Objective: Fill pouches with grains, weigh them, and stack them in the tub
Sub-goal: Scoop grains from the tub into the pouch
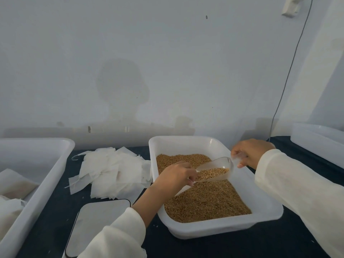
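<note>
A white tray [188, 144] at centre right holds brown grains [206, 200]. Over it my right hand [250, 152] grips the handle of a clear plastic scoop [216, 171] part-filled with grains, its mouth tilted down to the left. My left hand [176, 175] pinches a small white pouch [191, 180] right at the scoop's mouth; the pouch is mostly hidden by my fingers. A pile of empty white pouches [111, 170] lies left of the tray. A flat scale [98, 222] with a pale platform sits at the front. A large white tub [37, 164] stands at the left, with filled pouches [11, 200] inside.
The table has a dark cover [55, 211]. Another white container [316, 140] stands at the far right by the wall. A thin cable [290, 71] hangs down the wall behind the tray.
</note>
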`<action>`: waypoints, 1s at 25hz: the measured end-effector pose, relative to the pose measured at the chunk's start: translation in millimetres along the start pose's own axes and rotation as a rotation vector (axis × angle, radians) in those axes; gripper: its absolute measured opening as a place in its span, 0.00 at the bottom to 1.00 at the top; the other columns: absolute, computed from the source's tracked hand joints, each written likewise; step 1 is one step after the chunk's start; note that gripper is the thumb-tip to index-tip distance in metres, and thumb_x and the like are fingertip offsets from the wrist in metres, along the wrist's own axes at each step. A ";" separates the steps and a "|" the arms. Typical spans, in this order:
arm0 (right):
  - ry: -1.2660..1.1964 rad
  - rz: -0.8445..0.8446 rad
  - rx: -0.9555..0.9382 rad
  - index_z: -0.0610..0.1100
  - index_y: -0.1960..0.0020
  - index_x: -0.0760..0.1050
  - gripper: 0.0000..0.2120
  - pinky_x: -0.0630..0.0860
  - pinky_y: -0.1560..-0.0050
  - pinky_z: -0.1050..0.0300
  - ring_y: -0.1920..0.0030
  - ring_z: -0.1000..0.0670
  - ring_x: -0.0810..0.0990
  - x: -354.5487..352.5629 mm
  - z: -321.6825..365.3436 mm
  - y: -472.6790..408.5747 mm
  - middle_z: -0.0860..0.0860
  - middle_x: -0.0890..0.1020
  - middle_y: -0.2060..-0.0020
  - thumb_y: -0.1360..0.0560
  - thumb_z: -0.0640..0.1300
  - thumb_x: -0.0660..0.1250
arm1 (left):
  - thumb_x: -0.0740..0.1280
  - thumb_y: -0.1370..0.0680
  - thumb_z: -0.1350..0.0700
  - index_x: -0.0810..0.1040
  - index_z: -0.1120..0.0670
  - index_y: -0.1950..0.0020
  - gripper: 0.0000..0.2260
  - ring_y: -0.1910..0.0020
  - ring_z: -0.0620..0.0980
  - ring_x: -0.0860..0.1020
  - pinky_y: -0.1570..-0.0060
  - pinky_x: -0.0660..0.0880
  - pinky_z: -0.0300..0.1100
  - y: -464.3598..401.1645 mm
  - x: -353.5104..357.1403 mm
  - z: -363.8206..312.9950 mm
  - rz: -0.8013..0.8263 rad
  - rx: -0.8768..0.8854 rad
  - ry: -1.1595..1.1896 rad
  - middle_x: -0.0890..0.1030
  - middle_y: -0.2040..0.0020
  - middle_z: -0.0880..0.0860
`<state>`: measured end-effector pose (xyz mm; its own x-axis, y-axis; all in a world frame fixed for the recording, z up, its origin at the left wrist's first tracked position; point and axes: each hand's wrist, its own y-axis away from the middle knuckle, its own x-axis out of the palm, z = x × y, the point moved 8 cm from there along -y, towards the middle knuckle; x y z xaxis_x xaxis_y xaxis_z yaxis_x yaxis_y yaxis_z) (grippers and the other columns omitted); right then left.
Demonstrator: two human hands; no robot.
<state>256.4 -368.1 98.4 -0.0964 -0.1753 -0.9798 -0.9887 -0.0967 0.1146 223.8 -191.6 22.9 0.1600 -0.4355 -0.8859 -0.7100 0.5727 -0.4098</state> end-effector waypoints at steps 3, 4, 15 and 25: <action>0.044 -0.010 0.003 0.54 0.42 0.74 0.15 0.70 0.37 0.43 0.42 0.49 0.75 -1.8 2.6 -3.5 0.55 0.77 0.43 0.27 0.46 0.70 | 0.67 0.23 0.56 0.80 0.58 0.50 0.07 0.48 0.49 0.74 0.47 0.71 0.45 0.5 -1.6 -1.5 0.008 -0.008 0.029 0.79 0.50 0.54; 0.055 -0.019 0.001 0.55 0.42 0.74 0.15 0.70 0.37 0.43 0.42 0.49 0.75 -2.0 3.5 -4.1 0.56 0.77 0.43 0.27 0.47 0.70 | 0.67 0.23 0.56 0.80 0.58 0.51 0.07 0.48 0.49 0.74 0.47 0.71 0.45 1.0 -1.9 -1.7 0.008 -0.010 0.030 0.79 0.50 0.54; 0.082 -0.062 -0.044 0.55 0.41 0.74 0.14 0.70 0.38 0.44 0.42 0.48 0.75 -2.4 5.2 -3.9 0.56 0.77 0.45 0.26 0.47 0.69 | 0.67 0.23 0.56 0.80 0.58 0.52 0.06 0.50 0.49 0.73 0.49 0.71 0.43 2.5 -3.2 -0.1 -0.011 -0.023 0.058 0.78 0.51 0.53; 0.166 -0.240 -0.133 0.55 0.38 0.73 0.15 0.66 0.41 0.57 0.42 0.50 0.75 -15.2 17.1 7.5 0.57 0.77 0.42 0.24 0.48 0.67 | 0.67 0.23 0.56 0.79 0.58 0.52 0.05 0.55 0.43 0.70 0.51 0.69 0.37 3.6 -4.0 4.2 -0.065 -0.038 0.087 0.78 0.52 0.51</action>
<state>248.5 -349.4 111.3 0.1690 -0.2879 -0.9426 -0.9561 -0.2803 -0.0858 223.4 -184.9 24.0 0.1479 -0.5307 -0.8346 -0.7259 0.5148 -0.4560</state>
